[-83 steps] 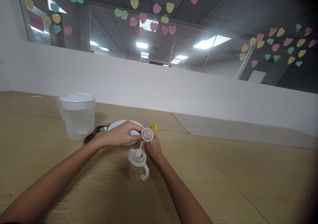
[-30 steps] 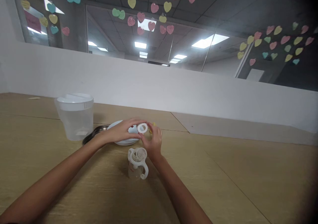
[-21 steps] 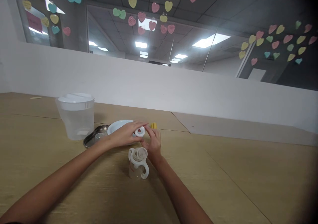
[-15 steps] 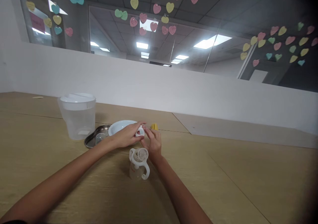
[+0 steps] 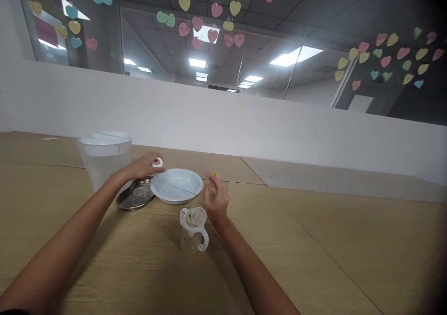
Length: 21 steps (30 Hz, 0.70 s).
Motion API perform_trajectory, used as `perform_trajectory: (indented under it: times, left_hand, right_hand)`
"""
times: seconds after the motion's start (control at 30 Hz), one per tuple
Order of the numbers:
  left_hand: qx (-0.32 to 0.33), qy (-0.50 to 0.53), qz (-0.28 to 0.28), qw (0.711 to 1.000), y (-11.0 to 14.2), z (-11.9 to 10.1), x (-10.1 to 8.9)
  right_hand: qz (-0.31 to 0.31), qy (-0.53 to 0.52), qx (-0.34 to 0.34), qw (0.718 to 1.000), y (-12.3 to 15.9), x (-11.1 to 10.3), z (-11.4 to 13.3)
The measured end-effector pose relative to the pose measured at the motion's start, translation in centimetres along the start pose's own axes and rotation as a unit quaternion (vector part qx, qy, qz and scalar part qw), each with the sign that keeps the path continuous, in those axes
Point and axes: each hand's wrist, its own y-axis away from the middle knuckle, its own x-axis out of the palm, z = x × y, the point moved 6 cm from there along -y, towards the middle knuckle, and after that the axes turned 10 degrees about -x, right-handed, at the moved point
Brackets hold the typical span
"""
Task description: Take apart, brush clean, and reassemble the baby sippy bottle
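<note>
All items noted are carried on the worktop [image 5: 296, 259]. On its left part is stood a lidded translucent jug [image 5: 104, 165], the lower part of which is crossed by the left forearm. A pale round dish [image 5: 163, 190] is placed to the right of the jug; a dark metal tray [image 5: 126, 200] is set just beside it, on its left, with a clear cup-like piece [image 5: 140, 195] lying inside. Nearer the camera, a two-handled bottle [image 5: 190, 241] is stood upright, and a translucent ridged piece [image 5: 198, 215] is noted at its mouth.

The right hand [image 5: 218, 204] is held just beyond the bottle, to the right of the dish; its grip is loosely spread and nothing is seen in it. By the left hand [image 5: 142, 166], a white ring [image 5: 160, 162] is gripped near the far left rim of the dish. A yellow item [image 5: 217, 174] is partly seen behind the right hand.

It is judged that the ring should be held lightly by its outer edge and kept clear of the dish. The bottle should not be knocked, as the ridged piece may be loose.

Part of the ring is covered by the fingers. Whether the yellow item is touched cannot be told. The seating of the ridged piece, and the nature of a thin dark line [image 5: 183, 189] across the dish, could not be established.
</note>
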Motion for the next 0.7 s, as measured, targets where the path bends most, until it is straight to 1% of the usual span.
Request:
perform_trajectory:
  times: [0.07,0.17,0.3,0.37,0.43,0.53,0.7]
  left_hand:
    - [-0.041,-0.033,0.01,0.999,-0.3,2.0,-0.1]
    - [-0.07,-0.077,0.022,0.994,-0.8,4.0,0.4]
    - [-0.079,-0.117,0.086,0.986,-1.3,5.6,1.6]
    - [-0.079,-0.119,0.116,0.983,-1.4,6.3,1.9]
    - [-0.085,-0.112,0.133,0.981,-1.4,7.0,1.9]
    - [-0.092,-0.108,0.14,0.98,-1.5,7.5,2.1]
    - [-0.112,-0.131,0.142,0.975,-1.7,7.7,3.2]
  right_hand:
    - [0.008,0.002,0.001,1.0,0.0,0.0,0.0]
    - [0.015,-0.001,0.009,1.0,0.1,0.0,-0.2]
    - [0.017,-0.003,0.012,1.0,0.1,0.0,-0.4]
    - [0.02,-0.003,0.017,1.0,0.2,0.1,-0.5]
    - [0.028,-0.003,0.023,0.999,0.3,0.2,-0.6]
    - [0.046,-0.001,0.029,0.999,0.4,0.5,-0.6]
    - [0.065,0.003,0.04,0.997,0.4,0.6,-0.6]
